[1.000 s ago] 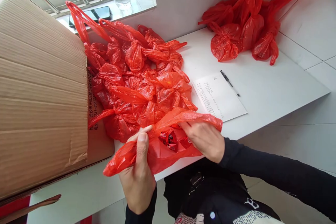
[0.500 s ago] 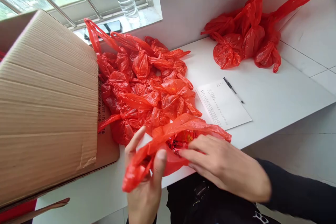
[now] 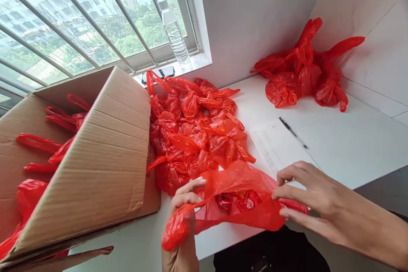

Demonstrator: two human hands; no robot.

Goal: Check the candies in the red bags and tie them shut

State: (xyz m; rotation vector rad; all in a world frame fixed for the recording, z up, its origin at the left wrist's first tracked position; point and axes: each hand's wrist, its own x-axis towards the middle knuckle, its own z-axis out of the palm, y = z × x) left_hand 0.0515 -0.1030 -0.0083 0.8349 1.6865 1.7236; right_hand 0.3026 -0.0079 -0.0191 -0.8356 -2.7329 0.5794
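A red plastic bag (image 3: 236, 221) lies open-mouthed at the table's front edge, with small red-wrapped packets (image 3: 250, 199) showing inside. My left hand (image 3: 185, 221) is closed around its left handle, which bunches over the thumb. At the bag's right side is my right hand (image 3: 306, 202), its thumb and fingers loosely around the thin plastic of the rim. Just beyond the bag, several tied red bags (image 3: 197, 136) are heaped together.
On the left stands an open cardboard box (image 3: 108, 153) with red bags inside. A printed sheet (image 3: 270, 148) and a pen (image 3: 293, 132) lie right of the heap. More tied bags (image 3: 306, 72) sit by the wall. A bottle (image 3: 175, 36) and a phone (image 3: 158, 75) rest on the sill.
My right hand has come out of the bag's mouth and moved right to its rim. The mouth is spread wider. The view has tilted up and left, showing more of the box and window.
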